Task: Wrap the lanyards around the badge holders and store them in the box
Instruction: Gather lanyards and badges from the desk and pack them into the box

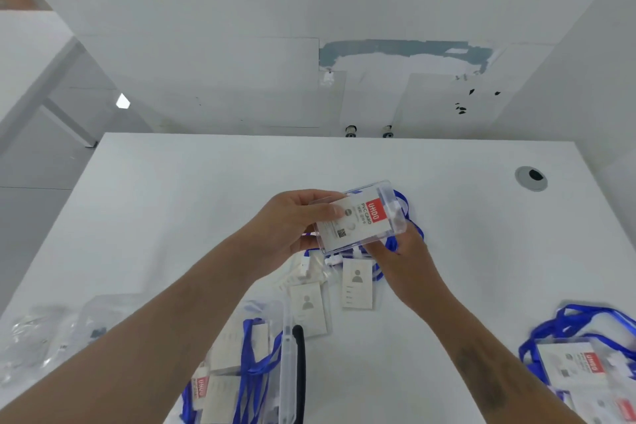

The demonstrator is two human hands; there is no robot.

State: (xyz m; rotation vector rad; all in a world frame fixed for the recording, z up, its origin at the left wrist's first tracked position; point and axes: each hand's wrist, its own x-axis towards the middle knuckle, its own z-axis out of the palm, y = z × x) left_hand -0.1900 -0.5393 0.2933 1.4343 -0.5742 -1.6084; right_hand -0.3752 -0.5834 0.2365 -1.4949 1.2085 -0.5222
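Note:
A clear badge holder point(361, 217) with a white card and a red label is held above the white table point(172, 189). My left hand point(292, 224) grips its left end, thumb on top. My right hand point(406, 255) is under its right end, fingers closed on the blue lanyard point(402, 200) that loops behind the holder. A clear plastic box point(272, 365) with a black handle stands near the front edge and holds several holders wrapped in blue lanyard.
Loose badge holders point(358, 282) lie on the table below my hands. A pile of holders with blue lanyards point(581, 354) sits at the front right. Crumpled clear plastic bags point(51, 337) lie at the front left. A cable grommet point(531, 178) is at the back right.

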